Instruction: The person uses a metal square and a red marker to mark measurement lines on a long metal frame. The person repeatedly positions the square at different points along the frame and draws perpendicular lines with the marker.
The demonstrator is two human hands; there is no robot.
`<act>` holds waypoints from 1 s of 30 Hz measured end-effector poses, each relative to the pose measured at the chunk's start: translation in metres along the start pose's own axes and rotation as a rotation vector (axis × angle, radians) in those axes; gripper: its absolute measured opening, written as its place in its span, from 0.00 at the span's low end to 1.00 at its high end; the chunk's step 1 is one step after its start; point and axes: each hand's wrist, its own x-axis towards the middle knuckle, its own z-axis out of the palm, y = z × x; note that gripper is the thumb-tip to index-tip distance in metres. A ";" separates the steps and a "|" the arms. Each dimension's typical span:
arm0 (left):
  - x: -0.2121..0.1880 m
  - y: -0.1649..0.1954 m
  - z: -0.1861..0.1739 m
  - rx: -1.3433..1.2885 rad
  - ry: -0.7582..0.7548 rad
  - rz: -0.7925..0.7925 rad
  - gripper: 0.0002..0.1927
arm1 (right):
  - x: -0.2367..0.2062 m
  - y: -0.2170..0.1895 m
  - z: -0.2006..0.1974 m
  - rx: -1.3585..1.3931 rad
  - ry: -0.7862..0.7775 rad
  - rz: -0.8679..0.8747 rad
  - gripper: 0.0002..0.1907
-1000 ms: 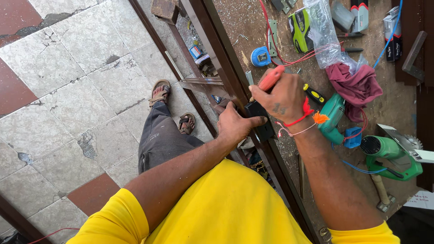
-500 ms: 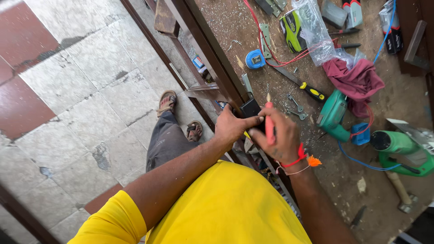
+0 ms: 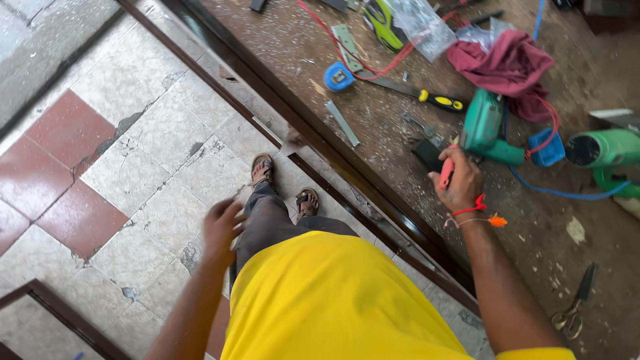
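My right hand point(image 3: 459, 181) rests on the dusty workbench point(image 3: 507, 253), closed around a red-handled tool point(image 3: 445, 173) whose dark end point(image 3: 427, 153) lies on the bench beside a teal power drill point(image 3: 485, 128). A red thread with an orange tassel circles that wrist. My left hand point(image 3: 221, 227) hangs off the bench beside my left thigh, blurred, fingers loosely curled, with nothing in it. Below are my grey trousers and sandalled feet point(image 3: 263, 170) on the tiled floor.
On the bench lie a blue tape measure point(image 3: 339, 77), a yellow-handled screwdriver point(image 3: 427, 98), a maroon cloth point(image 3: 503, 67), a green power tool point(image 3: 603, 152), pliers point(image 3: 573, 310) and a plastic bag. A dark wooden frame point(image 3: 320, 137) runs along the bench edge. Cracked white and red tiles point(image 3: 73, 153) lie on the left.
My left hand has let go of the work and dropped to my side. My right hand has moved right along the bench with the red-handled tool. The view has swung left.
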 end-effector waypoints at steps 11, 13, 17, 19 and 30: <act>-0.026 -0.069 -0.090 0.997 0.441 -0.160 0.26 | 0.002 -0.053 -0.018 0.368 0.299 0.092 0.12; -0.021 -0.057 -0.081 1.218 0.351 -0.058 0.25 | 0.009 -0.087 -0.017 0.298 0.311 0.128 0.08; -0.008 0.004 -0.038 0.973 0.390 0.714 0.18 | -0.009 -0.129 -0.009 0.494 0.340 -0.012 0.10; 0.003 0.057 -0.008 1.090 0.485 1.369 0.09 | -0.028 -0.141 0.001 0.594 0.348 0.135 0.10; 0.121 0.313 0.192 1.204 -0.098 1.399 0.23 | -0.057 -0.152 0.037 0.705 0.704 0.591 0.09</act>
